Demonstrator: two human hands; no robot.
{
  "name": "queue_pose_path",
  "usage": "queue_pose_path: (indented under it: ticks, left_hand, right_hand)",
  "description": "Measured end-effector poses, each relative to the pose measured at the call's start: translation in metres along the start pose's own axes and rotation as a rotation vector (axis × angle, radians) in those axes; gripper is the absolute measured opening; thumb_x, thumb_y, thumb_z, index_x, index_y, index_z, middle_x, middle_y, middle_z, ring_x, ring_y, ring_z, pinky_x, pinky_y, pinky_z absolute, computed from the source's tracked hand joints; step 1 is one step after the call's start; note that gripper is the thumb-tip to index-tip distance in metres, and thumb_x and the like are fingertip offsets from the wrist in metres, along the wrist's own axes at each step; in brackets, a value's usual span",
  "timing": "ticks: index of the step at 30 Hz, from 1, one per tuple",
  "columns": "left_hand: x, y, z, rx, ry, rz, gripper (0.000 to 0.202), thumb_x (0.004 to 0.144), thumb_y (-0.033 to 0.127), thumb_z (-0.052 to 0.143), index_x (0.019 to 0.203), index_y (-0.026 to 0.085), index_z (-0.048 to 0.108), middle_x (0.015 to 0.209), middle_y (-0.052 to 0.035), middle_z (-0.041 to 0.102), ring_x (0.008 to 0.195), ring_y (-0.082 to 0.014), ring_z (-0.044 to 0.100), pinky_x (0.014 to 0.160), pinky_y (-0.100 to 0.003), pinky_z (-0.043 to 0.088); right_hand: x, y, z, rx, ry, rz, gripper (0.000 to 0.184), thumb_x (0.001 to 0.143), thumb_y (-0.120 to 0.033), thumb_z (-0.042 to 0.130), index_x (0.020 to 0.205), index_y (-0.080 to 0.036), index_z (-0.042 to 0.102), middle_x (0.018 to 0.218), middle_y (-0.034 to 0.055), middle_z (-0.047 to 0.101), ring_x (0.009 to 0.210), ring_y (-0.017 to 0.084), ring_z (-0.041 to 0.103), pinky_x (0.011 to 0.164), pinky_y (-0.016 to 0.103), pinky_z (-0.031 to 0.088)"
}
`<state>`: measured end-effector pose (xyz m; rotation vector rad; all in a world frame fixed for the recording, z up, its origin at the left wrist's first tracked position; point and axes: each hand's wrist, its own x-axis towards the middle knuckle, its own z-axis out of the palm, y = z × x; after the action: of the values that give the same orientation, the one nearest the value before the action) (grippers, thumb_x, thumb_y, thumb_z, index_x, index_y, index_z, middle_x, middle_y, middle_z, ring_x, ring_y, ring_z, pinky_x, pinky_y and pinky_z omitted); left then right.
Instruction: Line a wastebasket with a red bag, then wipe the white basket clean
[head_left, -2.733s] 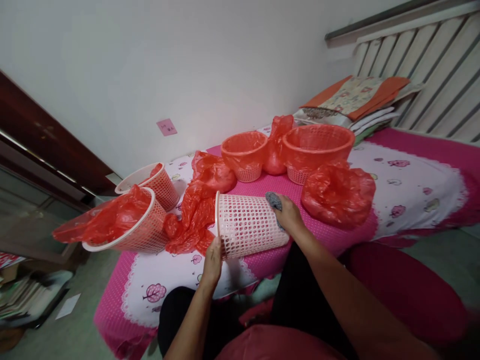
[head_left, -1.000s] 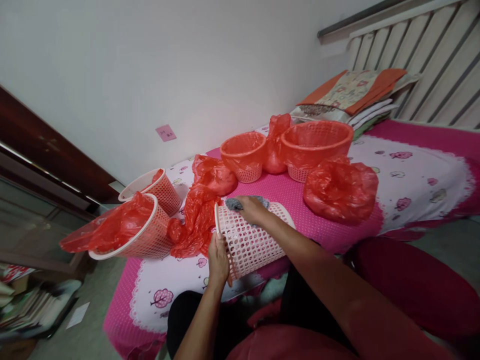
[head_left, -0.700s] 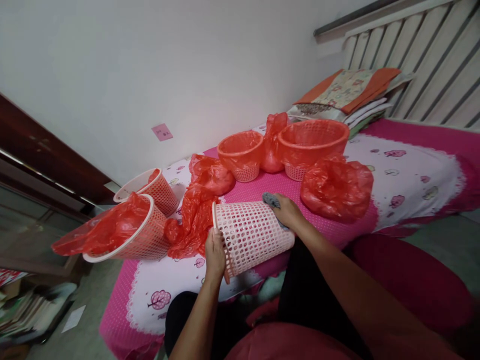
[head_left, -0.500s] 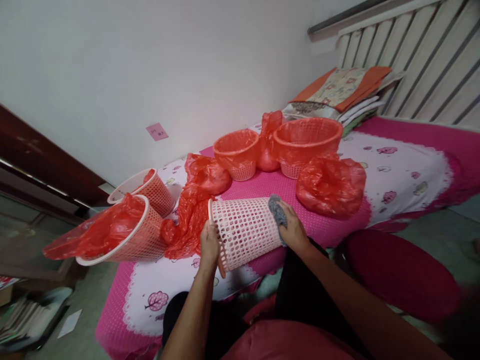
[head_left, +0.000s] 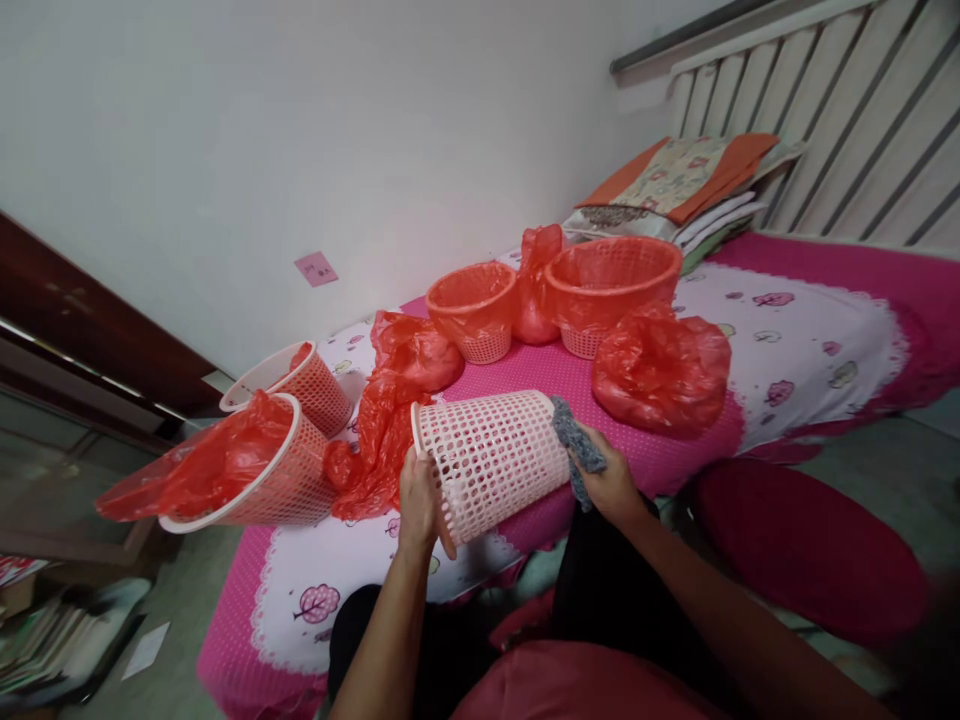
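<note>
A pale pink perforated wastebasket [head_left: 495, 455] lies on its side over the near edge of the bed, its rim to the left. My left hand [head_left: 420, 497] grips that rim, with some fingers hidden behind it. In my right hand [head_left: 611, 478] is a crumpled grey cloth [head_left: 576, 445], held against or very close to the basket's base. Just left of the basket, a heap of red plastic bags [head_left: 382, 430] rests on the sheet. Beyond the right hand sits a puffed red plastic bag [head_left: 661, 375].
Two baskets with red liners, one smaller [head_left: 474, 300] and one larger [head_left: 611, 275], stand at the back. Two more tilted baskets [head_left: 300, 480] lean at the left. Folded bedding [head_left: 690, 190] is piled far right. A dark red round stool [head_left: 806, 545] stands near right.
My right hand has shifted slightly right with the cloth, from the basket's lower side to its base end. My left hand keeps its hold on the rim.
</note>
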<state>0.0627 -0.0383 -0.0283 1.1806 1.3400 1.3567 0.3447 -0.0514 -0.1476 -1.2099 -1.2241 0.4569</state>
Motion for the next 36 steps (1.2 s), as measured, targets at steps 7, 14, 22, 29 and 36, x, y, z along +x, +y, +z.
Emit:
queue_pose_path:
  ticks: [7, 14, 22, 29, 36]
  left_hand:
    - [-0.025, -0.034, 0.025, 0.04, -0.026, 0.044, 0.054, 0.095, 0.069, 0.059, 0.119, 0.02, 0.06, 0.106, -0.0085, 0.071, 0.099, -0.0243, 0.07, 0.088, -0.038, 0.058]
    - [-0.055, -0.05, 0.045, 0.089, -0.245, 0.032, 0.05, 0.102, 0.064, 0.051, 0.119, 0.02, 0.065, 0.12, -0.0141, 0.074, 0.115, -0.0279, 0.069, 0.108, -0.047, 0.053]
    - [-0.048, -0.063, 0.095, 0.136, -0.683, 0.103, 0.07, 0.095, 0.039, 0.062, 0.161, 0.021, 0.044, 0.164, -0.0153, 0.052, 0.155, -0.0339, 0.044, 0.133, -0.055, 0.027]
    - [-0.055, -0.073, 0.058, 0.304, -0.586, 0.139, 0.072, 0.089, 0.026, 0.069, 0.158, 0.023, 0.049, 0.158, -0.0153, 0.058, 0.149, -0.035, 0.052, 0.127, -0.059, 0.036]
    - [-0.05, -0.039, 0.023, 0.404, -0.308, 0.339, 0.033, 0.101, 0.029, 0.057, 0.131, 0.023, 0.071, 0.105, -0.0097, 0.079, 0.091, -0.0242, 0.075, 0.091, -0.042, 0.06]
  right_hand:
    - [0.047, -0.007, 0.038, 0.106, -0.144, 0.027, 0.045, 0.088, -0.027, 0.063, 0.131, -0.022, 0.073, 0.131, 0.0112, 0.077, 0.123, 0.029, 0.073, 0.116, 0.054, 0.052]
    - [-0.001, -0.006, 0.053, 0.15, -0.131, 0.006, 0.044, 0.086, -0.024, 0.064, 0.128, -0.021, 0.077, 0.139, 0.0123, 0.074, 0.136, 0.031, 0.066, 0.121, 0.055, 0.047]
    - [0.005, -0.05, 0.029, 0.191, -0.054, 0.212, 0.039, 0.091, -0.047, 0.068, 0.117, -0.019, 0.077, 0.1, 0.0115, 0.083, 0.097, 0.033, 0.079, 0.086, 0.047, 0.067]
    - [-0.018, -0.077, 0.024, -0.097, -0.113, -0.31, 0.064, 0.096, -0.017, 0.052, 0.159, -0.024, 0.05, 0.154, 0.0151, 0.061, 0.145, 0.033, 0.057, 0.122, 0.056, 0.046]
    - [-0.011, -0.055, 0.027, -0.252, -0.179, -0.383, 0.069, 0.095, -0.013, 0.049, 0.163, -0.022, 0.047, 0.149, 0.0161, 0.063, 0.14, 0.033, 0.06, 0.118, 0.058, 0.049]
